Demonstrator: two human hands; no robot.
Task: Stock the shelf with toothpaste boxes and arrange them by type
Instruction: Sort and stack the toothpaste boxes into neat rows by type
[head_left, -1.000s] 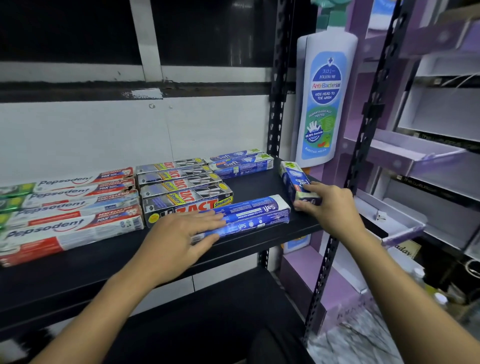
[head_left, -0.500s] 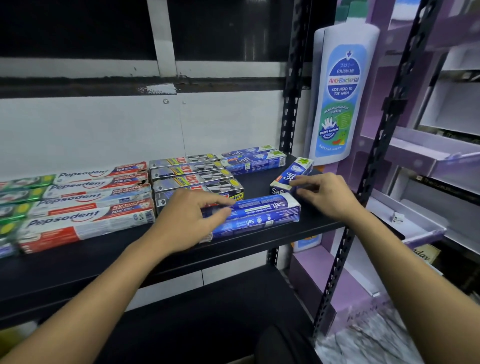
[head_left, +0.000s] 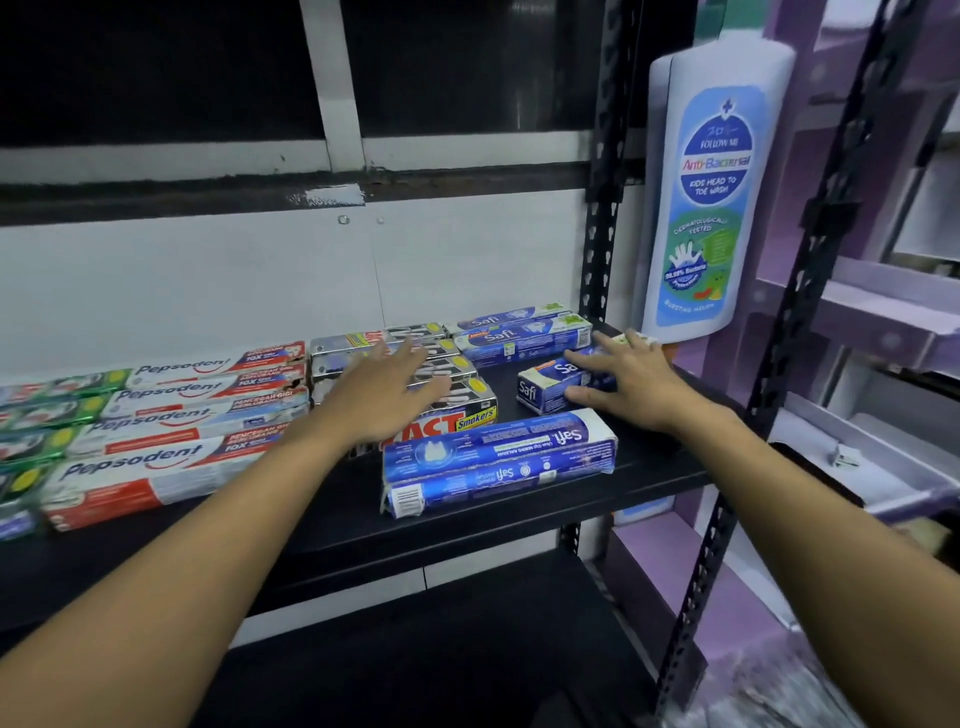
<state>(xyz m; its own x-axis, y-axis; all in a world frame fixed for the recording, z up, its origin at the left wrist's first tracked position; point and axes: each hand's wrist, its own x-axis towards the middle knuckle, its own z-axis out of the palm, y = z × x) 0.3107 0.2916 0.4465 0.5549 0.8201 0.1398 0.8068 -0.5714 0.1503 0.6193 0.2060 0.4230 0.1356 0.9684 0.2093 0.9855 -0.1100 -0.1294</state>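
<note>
On the black shelf (head_left: 332, 512), red-and-white Pepsodent boxes (head_left: 156, 460) lie at the left. Silver Zact boxes (head_left: 470, 415) sit in the middle, and two blue Safi boxes (head_left: 519, 338) are at the back right. A long Safi box (head_left: 498, 457) lies alone near the front edge, with no hand on it. My left hand (head_left: 384, 397) hovers flat over the Zact boxes with straight fingers. My right hand (head_left: 631, 387) grips a short Safi box (head_left: 540, 389) that lies slanted behind the long one, thumb on its near side and fingers over its top.
A large cardboard bottle sign (head_left: 711, 192) stands just right of the shelf's back post (head_left: 597, 234). The front right post (head_left: 748, 441) runs beside my right forearm. Purple display shelves (head_left: 883, 322) fill the right side. A lower black shelf (head_left: 441, 649) lies beneath.
My left hand let go of the long Safi box and moved back over the Zact boxes. My right hand turned the short Safi box toward the back-right.
</note>
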